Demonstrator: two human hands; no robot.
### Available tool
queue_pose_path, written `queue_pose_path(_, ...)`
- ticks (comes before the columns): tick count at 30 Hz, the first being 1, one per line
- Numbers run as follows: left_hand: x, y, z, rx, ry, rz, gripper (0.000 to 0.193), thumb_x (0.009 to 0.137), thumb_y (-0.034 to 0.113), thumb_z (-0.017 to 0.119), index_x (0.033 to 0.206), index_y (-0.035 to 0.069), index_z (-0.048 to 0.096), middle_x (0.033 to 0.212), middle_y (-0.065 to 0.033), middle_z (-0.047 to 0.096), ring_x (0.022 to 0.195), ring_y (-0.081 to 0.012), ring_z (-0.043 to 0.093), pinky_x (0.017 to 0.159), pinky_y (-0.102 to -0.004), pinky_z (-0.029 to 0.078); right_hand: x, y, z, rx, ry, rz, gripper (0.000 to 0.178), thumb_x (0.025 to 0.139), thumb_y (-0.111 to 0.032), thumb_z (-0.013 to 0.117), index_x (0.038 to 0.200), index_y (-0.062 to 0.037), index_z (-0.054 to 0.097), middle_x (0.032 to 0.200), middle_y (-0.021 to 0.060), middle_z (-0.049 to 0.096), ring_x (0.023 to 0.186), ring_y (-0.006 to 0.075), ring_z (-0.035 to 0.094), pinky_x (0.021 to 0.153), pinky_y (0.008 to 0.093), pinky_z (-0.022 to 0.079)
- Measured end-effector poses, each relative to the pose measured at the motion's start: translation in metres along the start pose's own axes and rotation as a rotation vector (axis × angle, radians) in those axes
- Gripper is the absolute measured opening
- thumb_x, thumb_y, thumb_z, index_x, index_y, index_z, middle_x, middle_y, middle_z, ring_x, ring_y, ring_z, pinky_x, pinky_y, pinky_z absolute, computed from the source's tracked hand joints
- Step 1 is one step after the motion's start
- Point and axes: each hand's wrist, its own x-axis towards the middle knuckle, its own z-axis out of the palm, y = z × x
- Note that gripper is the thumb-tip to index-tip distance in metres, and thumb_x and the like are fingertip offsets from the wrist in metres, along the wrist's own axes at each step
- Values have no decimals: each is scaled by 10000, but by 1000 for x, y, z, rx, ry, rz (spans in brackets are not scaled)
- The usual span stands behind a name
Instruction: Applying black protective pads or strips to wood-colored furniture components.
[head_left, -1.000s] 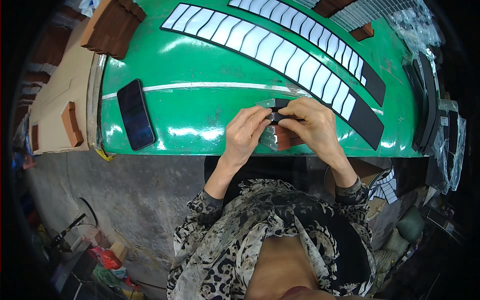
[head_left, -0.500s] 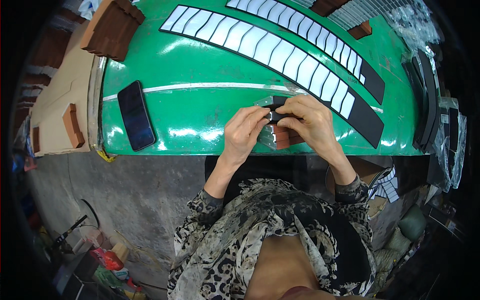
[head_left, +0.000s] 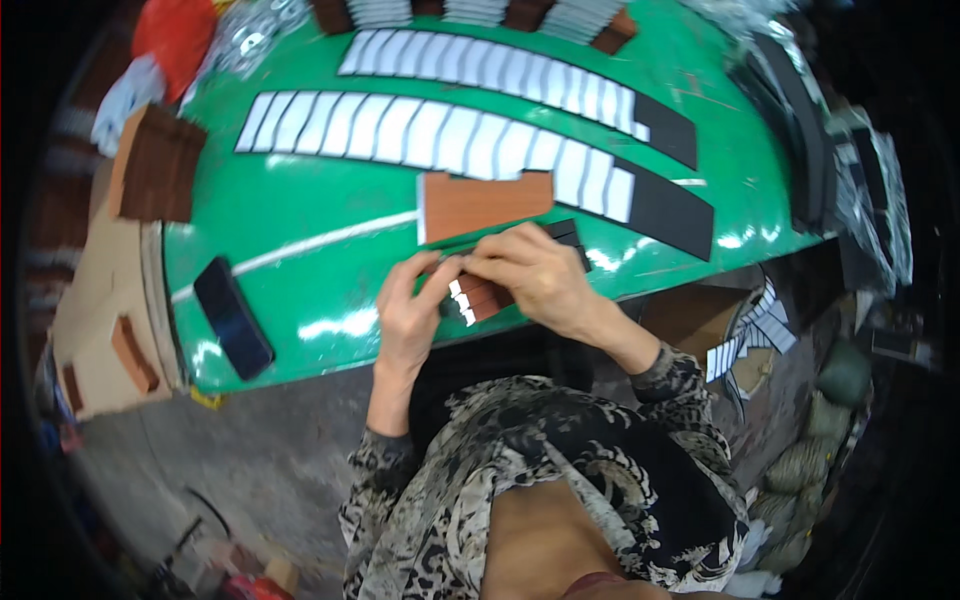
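My left hand (head_left: 408, 308) and my right hand (head_left: 540, 278) meet over the near part of the green table. Fingertips and thumbs are pinched together at a small dark piece, mostly hidden and blurred. Under and between my hands lie brown wood-grain pieces (head_left: 486, 297) with jagged white ends. Just beyond my fingers rests a larger brown wood-grain piece (head_left: 485, 208) with a white left edge. Dark strips (head_left: 568, 240) show past my right hand.
Two curved black boards (head_left: 668, 208) (head_left: 668, 130) bearing rows of white wavy pieces lie across the table (head_left: 330, 205). A black phone (head_left: 233, 318) is at left, near a brown stack (head_left: 158, 165) and cardboard (head_left: 90, 320). Plastic-wrapped black pieces (head_left: 870, 190) stand at right.
The view has turned and shifted, so the table sits tilted. A larger brown piece now shows flat beyond my hands, and the pieces under them lie differently. Both hands remain pinched together.
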Motion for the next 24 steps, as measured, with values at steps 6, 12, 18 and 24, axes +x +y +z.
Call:
queue_pose_path(6, -2, 2, 6, 15, 11, 15, 393, 682, -148, 620, 1010, 62, 672, 956, -136, 609, 787, -258, 622, 642, -326, 512, -16, 77, -49, -39, 281, 210, 218, 755, 4, 627, 956, -73, 663, 914, 76, 648, 796, 256, 595, 699, 358, 499)
queue_pose_path(12, 0, 3, 7, -3, 1, -39, 337, 703, -134, 634, 1000, 25, 646, 949, -138, 604, 776, -253, 625, 631, -328, 510, -31, 224, -111, -430, 283, 535, 189, 772, -117, 672, 955, -73, 667, 947, 116, 639, 852, 309, 618, 745, 409, 487)
queue_pose_path(18, 12, 6, 5, -57, -4, -312, 282, 791, -75, 641, 1058, -7, 580, 943, -131, 604, 789, -200, 611, 677, -288, 502, -24, 263, -123, -635, -23, 519, 242, 757, -194, 701, 941, -50, 637, 889, 131, 629, 855, 319, 623, 715, 421, 506)
queue_pose_path(24, 8, 9, 9, 49, 38, -216, 212, 790, -61, 651, 987, -11, 592, 904, -128, 602, 778, -239, 616, 649, -329, 486, -35, 277, -111, -836, -45, 170, 116, 782, -91, 600, 853, -17, 547, 785, 112, 552, 785, 273, 602, 661, 386, 527)
